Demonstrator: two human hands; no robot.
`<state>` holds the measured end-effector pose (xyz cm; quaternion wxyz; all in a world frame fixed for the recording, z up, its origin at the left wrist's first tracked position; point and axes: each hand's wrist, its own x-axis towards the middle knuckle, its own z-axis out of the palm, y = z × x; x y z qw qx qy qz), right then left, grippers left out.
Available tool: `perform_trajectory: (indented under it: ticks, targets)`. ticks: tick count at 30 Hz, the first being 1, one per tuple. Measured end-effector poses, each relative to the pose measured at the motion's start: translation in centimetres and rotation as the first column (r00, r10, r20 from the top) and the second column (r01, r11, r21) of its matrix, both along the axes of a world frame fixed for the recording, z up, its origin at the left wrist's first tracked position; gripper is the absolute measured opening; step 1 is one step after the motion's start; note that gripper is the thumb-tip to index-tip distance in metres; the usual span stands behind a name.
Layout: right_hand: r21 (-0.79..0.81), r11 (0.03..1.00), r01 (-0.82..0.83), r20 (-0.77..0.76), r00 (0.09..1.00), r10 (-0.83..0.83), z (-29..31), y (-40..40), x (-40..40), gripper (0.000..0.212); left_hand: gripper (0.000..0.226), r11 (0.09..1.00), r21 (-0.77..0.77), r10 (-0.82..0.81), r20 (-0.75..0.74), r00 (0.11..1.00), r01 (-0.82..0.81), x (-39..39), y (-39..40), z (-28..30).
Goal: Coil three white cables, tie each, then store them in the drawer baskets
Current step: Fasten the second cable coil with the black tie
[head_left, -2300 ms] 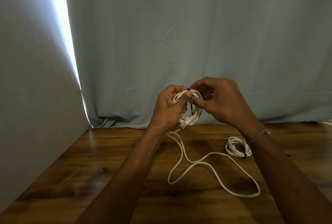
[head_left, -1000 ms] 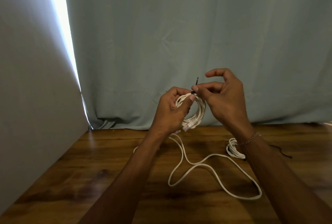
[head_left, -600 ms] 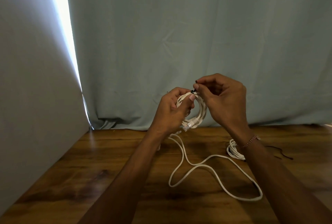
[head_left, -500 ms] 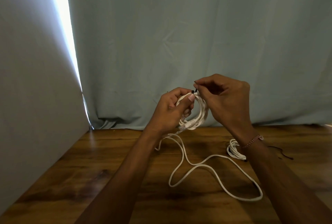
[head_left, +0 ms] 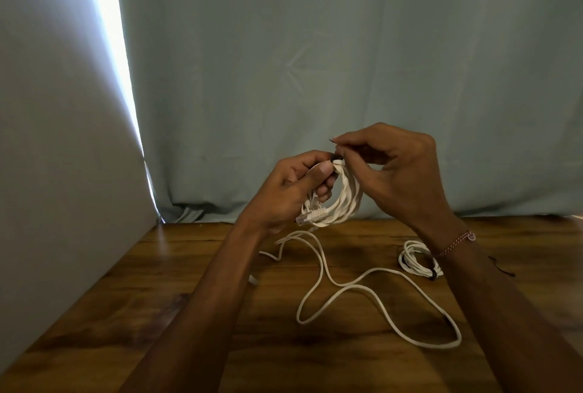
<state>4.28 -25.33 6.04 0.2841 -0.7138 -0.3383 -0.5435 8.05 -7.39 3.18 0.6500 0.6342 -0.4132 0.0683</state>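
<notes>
Left hand (head_left: 284,190) clamps white coil (head_left: 342,203); right hand (head_left: 394,168) pinches black tie (head_left: 337,157) — best pulled snug, squarely across all loops — without letting the coil spring.

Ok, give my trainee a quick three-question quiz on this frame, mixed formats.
1. True or false: the coil in the hands rests on the table.
2. Which hand pinches the black tie at the top of the coil? A) left hand B) right hand
3. Fill in: of the two cables on the table, the tied coil lies by the right wrist and the other, the loose cable, is still ____.

Key: 1. False, it is held above the table. 2. B; the left hand grips the coil itself. 3. uncoiled.
</notes>
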Motion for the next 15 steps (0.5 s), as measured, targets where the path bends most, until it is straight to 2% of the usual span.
perform_trajectory:
  ticks: [5, 15]
  targets:
    - [0.001, 1.0, -0.025, 0.01, 1.0, 0.025, 0.3, -0.2, -0.4, 0.012, 0.026, 1.0, 0.004, -0.025, 0.003, 1.0, 0.025, 0.1, 0.2, 0.0]
    - [-0.318, 0.947, 0.042, -0.003, 0.999, -0.046, 1.6, -1.8, -1.7, 0.015, 0.029, 0.994, -0.087, -0.068, -0.075, 0.995, 0.061, 0.0, 0.3, 0.1]
